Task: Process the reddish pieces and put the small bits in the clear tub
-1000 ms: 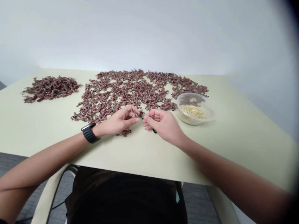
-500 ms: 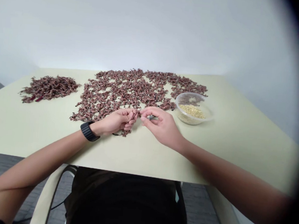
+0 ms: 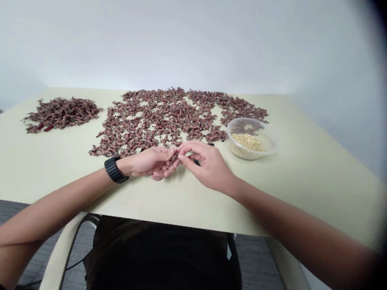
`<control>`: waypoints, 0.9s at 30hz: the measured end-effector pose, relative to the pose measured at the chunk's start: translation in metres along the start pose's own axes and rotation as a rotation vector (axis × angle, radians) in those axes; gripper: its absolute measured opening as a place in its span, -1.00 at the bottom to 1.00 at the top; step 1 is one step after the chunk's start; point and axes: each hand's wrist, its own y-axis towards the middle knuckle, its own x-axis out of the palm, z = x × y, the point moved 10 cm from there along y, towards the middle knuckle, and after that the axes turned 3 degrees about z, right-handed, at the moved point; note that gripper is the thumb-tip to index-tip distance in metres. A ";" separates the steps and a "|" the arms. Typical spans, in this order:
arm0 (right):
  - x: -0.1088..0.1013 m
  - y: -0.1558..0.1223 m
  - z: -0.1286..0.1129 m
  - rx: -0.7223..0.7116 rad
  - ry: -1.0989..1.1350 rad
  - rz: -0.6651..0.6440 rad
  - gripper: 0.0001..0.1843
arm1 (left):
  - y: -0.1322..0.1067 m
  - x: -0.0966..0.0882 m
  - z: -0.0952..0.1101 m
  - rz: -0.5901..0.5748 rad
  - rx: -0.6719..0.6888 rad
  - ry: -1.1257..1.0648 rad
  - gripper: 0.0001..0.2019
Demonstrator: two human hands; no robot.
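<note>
My left hand (image 3: 152,161), with a black watch at the wrist, rests on the pale green table (image 3: 41,167) with its fingers curled round a small dried reddish-brown piece (image 3: 172,157). My right hand (image 3: 205,164) meets it fingertip to fingertip, pinching the same piece, and a small dark tool (image 3: 197,162) shows under its fingers. Just beyond both hands lies a wide spread of dried reddish-brown pieces (image 3: 169,115). A clear plastic bowl (image 3: 250,139) with yellowish seeds stands to the right of my right hand.
A separate heap of darker dried pieces (image 3: 61,112) lies at the table's far left. A plain white wall rises behind the table. A chair frame and my dark clothing show below the near edge.
My hands have drawn together from slightly apart, and their fingertips now meet on the small piece. Both hands have shifted a little toward me.
</note>
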 end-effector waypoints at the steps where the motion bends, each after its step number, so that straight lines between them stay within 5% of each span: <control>1: -0.001 0.000 0.000 -0.007 -0.011 0.009 -0.88 | 0.000 -0.002 0.003 0.018 0.026 0.032 -0.64; 8: -0.010 0.002 0.000 -0.011 -0.083 0.060 -0.88 | -0.011 -0.002 0.029 0.149 0.124 0.475 -0.57; 13: -0.010 0.001 -0.003 -0.023 -0.078 0.068 -0.87 | -0.016 0.005 0.048 0.253 0.317 0.777 -0.61; 20: -0.029 -0.001 0.000 -0.004 -0.161 0.244 -0.85 | -0.009 -0.007 0.037 0.311 0.251 0.611 -0.64; 27: -0.018 -0.003 0.015 0.123 -0.153 0.161 -0.81 | -0.009 -0.005 0.038 0.329 0.298 0.582 -0.66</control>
